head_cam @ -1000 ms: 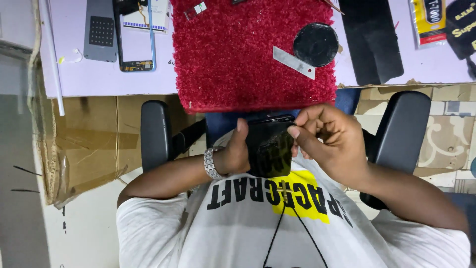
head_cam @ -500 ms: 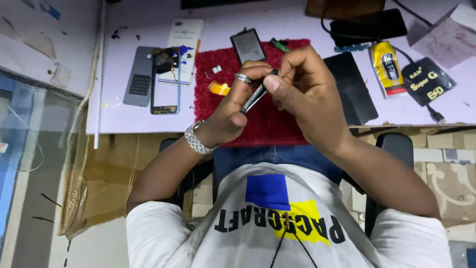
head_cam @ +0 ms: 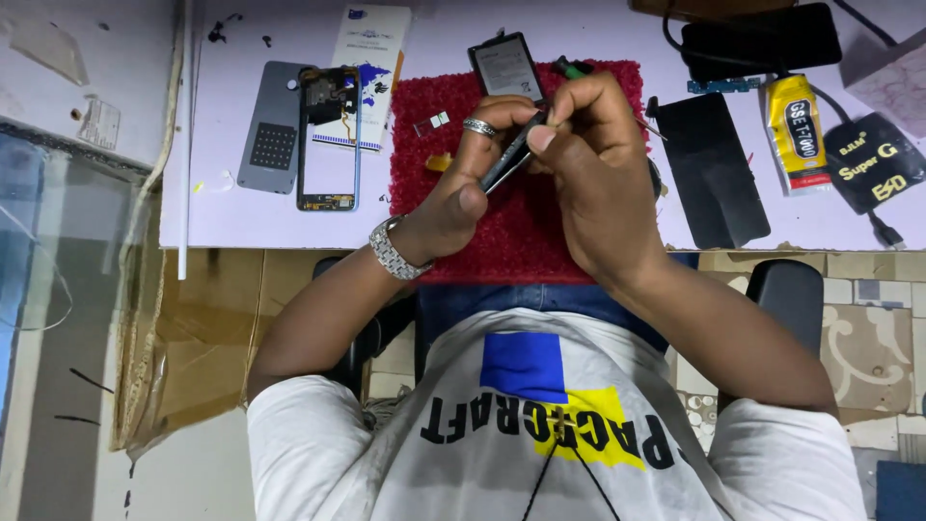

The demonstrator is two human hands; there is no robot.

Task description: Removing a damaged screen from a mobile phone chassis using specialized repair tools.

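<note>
My left hand [head_cam: 453,198], with a ring and a metal watch, and my right hand [head_cam: 593,178] meet above a red fibre mat [head_cam: 521,236] on the desk. Together they hold a thin dark flat phone part [head_cam: 509,159], seen edge-on and tilted. The left thumb and fingers support its lower end, and the right fingertips pinch its upper end. Just beyond the hands a phone battery [head_cam: 506,66] lies at the mat's far edge. Small loose parts [head_cam: 431,123] and an orange piece [head_cam: 439,162] rest on the mat to the left.
Left of the mat lie an open phone frame [head_cam: 328,135], a grey back cover [head_cam: 273,130] and a booklet [head_cam: 371,39]. To the right are a black screen panel [head_cam: 712,169], a yellow glue tube [head_cam: 796,121], a black pouch [head_cam: 873,159] and a dark phone [head_cam: 762,39]. Chair armrest [head_cam: 791,294].
Both hands rose from my lap to above the red mat, carrying the dark part. The view tilted up to take in more of the desk.
</note>
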